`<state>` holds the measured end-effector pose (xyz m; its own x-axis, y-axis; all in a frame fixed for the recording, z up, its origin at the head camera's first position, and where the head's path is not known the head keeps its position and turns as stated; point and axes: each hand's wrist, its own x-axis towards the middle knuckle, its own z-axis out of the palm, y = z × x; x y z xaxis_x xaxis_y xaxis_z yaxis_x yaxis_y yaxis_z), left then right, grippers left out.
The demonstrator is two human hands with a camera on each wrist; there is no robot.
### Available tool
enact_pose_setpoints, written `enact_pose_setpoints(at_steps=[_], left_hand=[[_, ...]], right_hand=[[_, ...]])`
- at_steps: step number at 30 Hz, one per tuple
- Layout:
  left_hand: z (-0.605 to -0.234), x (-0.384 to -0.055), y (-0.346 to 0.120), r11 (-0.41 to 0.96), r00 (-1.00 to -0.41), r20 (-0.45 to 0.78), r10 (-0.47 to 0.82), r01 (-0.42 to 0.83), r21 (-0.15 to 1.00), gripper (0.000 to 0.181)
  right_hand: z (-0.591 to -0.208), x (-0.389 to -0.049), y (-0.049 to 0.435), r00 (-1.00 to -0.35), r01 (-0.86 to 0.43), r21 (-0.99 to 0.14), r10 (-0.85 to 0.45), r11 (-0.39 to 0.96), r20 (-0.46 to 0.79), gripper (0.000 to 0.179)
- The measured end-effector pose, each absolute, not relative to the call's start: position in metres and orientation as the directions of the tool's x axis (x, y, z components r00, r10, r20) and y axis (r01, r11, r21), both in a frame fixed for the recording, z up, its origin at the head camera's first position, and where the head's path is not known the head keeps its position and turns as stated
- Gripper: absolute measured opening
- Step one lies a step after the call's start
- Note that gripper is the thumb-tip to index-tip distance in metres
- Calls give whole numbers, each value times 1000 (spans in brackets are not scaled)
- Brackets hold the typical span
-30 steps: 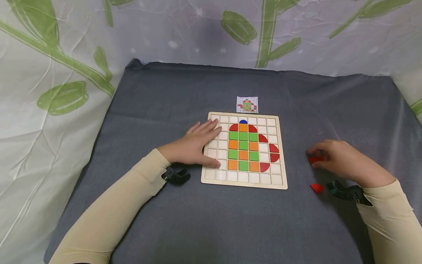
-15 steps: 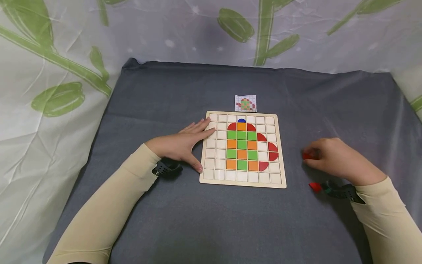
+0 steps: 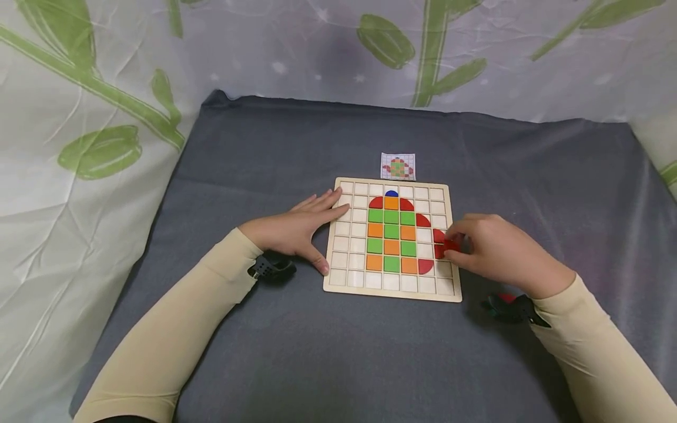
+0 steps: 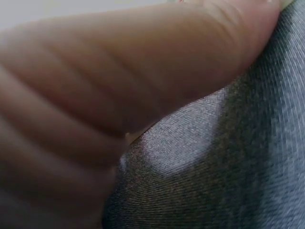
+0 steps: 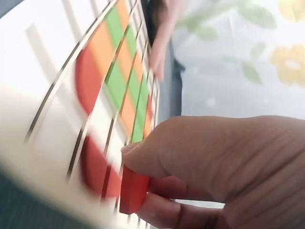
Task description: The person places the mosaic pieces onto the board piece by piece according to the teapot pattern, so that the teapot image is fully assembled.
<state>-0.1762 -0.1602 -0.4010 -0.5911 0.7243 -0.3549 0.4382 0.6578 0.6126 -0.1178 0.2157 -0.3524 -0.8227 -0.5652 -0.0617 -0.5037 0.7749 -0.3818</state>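
A wooden grid board (image 3: 391, 294) lies on the grey cloth, set with green and orange squares, several red rounded pieces and a blue half-round piece (image 3: 391, 194). My left hand (image 3: 296, 232) rests along its left edge with fingers spread, the thumb at the lower left side; that thumb (image 4: 162, 67) fills much of the left wrist view. At the board's right edge, my right hand (image 3: 494, 249) pinches a red piece (image 5: 134, 191) between thumb and fingers. The held piece overlaps the red pieces in the right column in the head view.
A small printed picture card (image 3: 398, 167) lies just beyond the board's far edge. Another red piece (image 3: 508, 297) is on the cloth at the right, mostly covered by the right wrist strap (image 3: 510, 310). A leaf-patterned curtain (image 3: 317, 53) hangs behind the table.
My right hand has picked up a red piece from the cloth and brought it left to the board's right edge. My left hand has slid slightly outward, its thumb now at the board's edge.
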Motion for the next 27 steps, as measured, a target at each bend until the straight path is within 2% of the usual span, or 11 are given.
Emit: enact_pose_setpoints(at_steps=[10, 17, 27], left_hand=[[-403, -175, -157, 668, -619, -336, 710, 440, 600, 142], [-402, -175, -158, 672, -614, -343, 711, 450, 588, 142], [-400, -174, -161, 656, -607, -323, 726, 470, 591, 140]], right_hand=[[-351, -134, 147, -744, -605, -391, -667, 694, -32, 12], [-359, -147, 113, -694, -652, -429, -720, 625, 5, 13], [-370, -160, 77, -670, -659, -460, -742, 595, 2, 16]])
